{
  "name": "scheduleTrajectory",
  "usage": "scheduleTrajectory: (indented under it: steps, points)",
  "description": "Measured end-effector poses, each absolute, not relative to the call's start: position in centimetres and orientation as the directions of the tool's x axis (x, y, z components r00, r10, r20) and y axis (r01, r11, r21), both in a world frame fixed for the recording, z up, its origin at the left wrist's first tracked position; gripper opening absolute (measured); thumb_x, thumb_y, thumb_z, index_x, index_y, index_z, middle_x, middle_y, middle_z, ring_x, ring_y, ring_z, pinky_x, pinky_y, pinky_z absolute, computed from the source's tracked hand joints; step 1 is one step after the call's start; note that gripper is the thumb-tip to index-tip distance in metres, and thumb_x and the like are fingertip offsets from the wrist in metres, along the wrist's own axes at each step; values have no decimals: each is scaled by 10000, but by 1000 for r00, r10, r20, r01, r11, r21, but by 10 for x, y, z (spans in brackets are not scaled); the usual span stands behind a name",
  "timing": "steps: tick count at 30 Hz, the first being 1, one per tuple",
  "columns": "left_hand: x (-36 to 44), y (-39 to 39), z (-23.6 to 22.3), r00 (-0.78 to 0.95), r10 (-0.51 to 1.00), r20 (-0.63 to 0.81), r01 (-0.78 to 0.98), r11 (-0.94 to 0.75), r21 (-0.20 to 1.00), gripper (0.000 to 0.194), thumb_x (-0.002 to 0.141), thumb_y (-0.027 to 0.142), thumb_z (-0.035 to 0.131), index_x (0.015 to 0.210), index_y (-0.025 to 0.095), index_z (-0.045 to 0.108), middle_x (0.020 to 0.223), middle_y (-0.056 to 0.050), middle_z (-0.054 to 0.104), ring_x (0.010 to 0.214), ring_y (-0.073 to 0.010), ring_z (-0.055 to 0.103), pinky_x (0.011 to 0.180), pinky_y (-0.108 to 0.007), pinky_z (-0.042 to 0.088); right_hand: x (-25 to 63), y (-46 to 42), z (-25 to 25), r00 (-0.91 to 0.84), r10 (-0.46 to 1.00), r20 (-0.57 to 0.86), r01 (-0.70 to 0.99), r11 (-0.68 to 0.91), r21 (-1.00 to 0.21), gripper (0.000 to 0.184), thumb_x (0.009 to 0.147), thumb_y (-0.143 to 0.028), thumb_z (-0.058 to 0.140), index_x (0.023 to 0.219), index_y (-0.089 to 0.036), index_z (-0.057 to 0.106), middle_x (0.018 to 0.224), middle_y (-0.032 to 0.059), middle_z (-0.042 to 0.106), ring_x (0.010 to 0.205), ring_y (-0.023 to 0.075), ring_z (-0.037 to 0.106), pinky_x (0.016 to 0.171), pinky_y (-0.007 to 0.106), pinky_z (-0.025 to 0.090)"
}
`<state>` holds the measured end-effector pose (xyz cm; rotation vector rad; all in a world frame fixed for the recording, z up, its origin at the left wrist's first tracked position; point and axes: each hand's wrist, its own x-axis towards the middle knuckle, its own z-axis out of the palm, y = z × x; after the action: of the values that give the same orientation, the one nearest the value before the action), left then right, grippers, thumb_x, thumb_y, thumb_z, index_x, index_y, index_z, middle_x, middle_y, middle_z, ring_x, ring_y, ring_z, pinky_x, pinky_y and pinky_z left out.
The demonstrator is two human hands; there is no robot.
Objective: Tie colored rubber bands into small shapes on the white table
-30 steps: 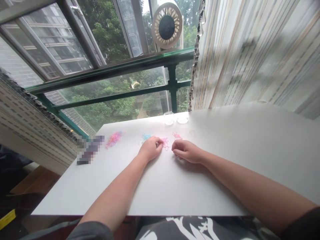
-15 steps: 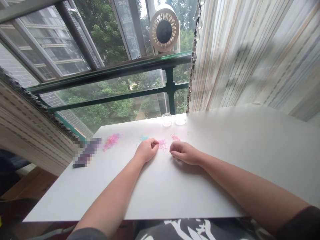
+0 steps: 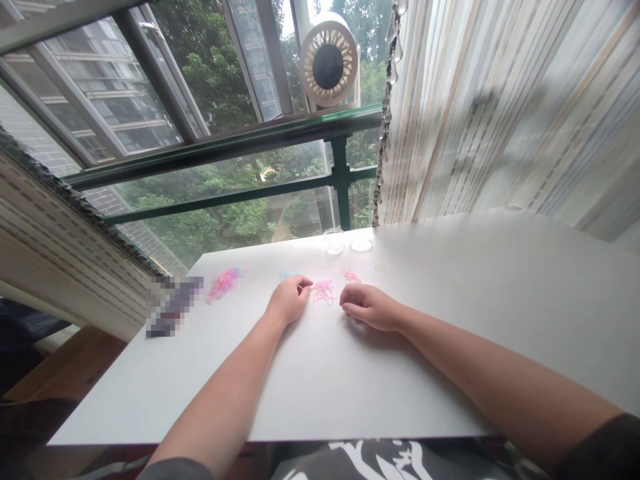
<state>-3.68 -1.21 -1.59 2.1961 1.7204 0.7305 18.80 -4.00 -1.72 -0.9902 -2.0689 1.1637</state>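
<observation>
Small loops that look like thin rubber bands lie in loose heaps on a white table (image 3: 210,393). My left hand (image 3: 289,300) is beside the pink heap (image 3: 324,291), its thumb and index finger pinched together; whatever is between them is too small to make out. A light blue heap (image 3: 286,275) shows partly behind that hand. My right hand (image 3: 370,307) rests on the table with curled fingers, close to the pink heap and just below a coral-pink heap (image 3: 351,275). Its palm and the inside of its fingers are hidden.
A larger mixed pink and purple heap (image 3: 225,285) lies at the left, near a blurred-out dark item (image 3: 175,307). Along the back edge stand a clear round container (image 3: 334,241) and a clear shallow dish (image 3: 361,244). A white fan (image 3: 329,60) is by the window.
My left hand has drawn back a little leftward from the pink heap, uncovering more of it and covering more of the blue heap. The right hand keeps its place. The view has shifted slightly.
</observation>
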Motion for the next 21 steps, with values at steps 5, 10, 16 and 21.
scheduleTrajectory:
  steps: [5,10,16,21]
  points:
    - [-35,-13,-16,204,956,213,828,-284,483,172,746,234,525,840,203,666,838,-16,688,738,-161,616,707,-275,483,188,-40,-17,-568,815,114,324,349,-880,38,785,-175,483,787,-175,522,635,-20,549,555,106,530,541,224,407]
    - [-33,-12,-17,234,947,220,828,-312,465,175,751,286,540,824,202,675,855,-24,683,736,-159,608,701,-272,482,188,-39,-17,-568,815,109,320,341,-884,43,783,-173,482,793,-176,524,654,-13,568,559,106,532,539,223,408]
    - [-33,-11,-17,270,931,245,840,-352,412,177,764,305,537,808,216,684,834,-20,670,739,-155,596,702,-263,475,188,-40,-18,-570,814,112,317,343,-884,45,781,-174,483,789,-178,527,655,-15,574,555,105,530,540,225,409]
    - [-27,-11,-13,283,925,252,882,-354,310,180,774,288,522,777,230,692,818,-22,660,719,-157,588,657,-262,451,187,-40,-17,-576,811,108,301,333,-893,38,777,-168,488,785,-174,524,639,-21,556,546,102,528,536,221,407]
